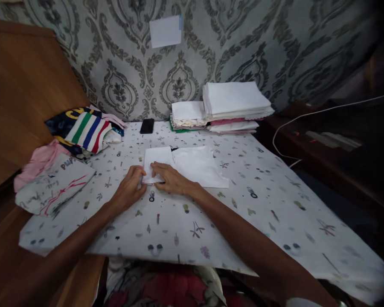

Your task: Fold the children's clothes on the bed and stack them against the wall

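Note:
A white cloth (pixel 196 164) lies on the patterned tabletop, its left part folded over into a narrow double layer (pixel 160 155). My left hand (pixel 131 185) is at the left edge of that folded part, with fingers curled and the thumb near its lower corner. On top of the same part rests my right hand (pixel 168 177), its bent fingers pressing the surface and its thumb at the front edge. Whether either hand pinches the fabric is too small to tell.
Folded white cloths (pixel 237 100) stand stacked at the back, beside a smaller stack (pixel 188 111). A black phone (pixel 147 126) lies near the wall. Striped (pixel 88 132), pink (pixel 45 160) and printed grey clothes (pixel 56 185) are heaped left. A white cable (pixel 283 123) hangs right.

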`<state>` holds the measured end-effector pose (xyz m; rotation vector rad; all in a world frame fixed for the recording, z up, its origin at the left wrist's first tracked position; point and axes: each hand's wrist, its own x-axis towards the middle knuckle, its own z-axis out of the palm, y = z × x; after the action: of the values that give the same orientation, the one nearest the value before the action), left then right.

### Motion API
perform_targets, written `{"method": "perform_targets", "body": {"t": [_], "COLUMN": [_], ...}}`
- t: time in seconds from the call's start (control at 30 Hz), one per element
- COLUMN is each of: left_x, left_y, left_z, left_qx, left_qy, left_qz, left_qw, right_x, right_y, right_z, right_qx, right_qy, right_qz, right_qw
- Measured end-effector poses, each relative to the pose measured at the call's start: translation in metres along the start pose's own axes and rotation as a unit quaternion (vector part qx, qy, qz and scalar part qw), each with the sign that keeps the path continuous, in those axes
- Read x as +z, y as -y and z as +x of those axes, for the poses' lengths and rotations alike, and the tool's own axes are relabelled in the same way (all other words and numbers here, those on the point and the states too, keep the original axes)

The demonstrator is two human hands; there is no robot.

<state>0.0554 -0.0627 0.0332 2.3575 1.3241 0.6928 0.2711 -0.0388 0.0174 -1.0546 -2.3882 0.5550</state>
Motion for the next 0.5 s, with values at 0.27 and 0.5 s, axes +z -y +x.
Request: {"method": "perform_targets", "body": {"t": [0.27, 0.5], "left_x": [0.012, 0.015], "left_y": [-0.002, -0.021], "left_z": [-0.01, -0.009], "left_qx": [0.088, 0.007], "left_qy": [0.004, 0.105], "left_qz": [0.151, 0.366], "left_qw": [0.985, 0.924], "right_x": [0.004, 0.004], "right_y": [-0.004, -0.005], "right_z": [0.003, 0.004], "right_qx": [0.068, 0.082], "right_qy": [-0.07, -0.074], "right_qz": [0.168, 0.222], "right_qw": [0.981, 0.969]}}
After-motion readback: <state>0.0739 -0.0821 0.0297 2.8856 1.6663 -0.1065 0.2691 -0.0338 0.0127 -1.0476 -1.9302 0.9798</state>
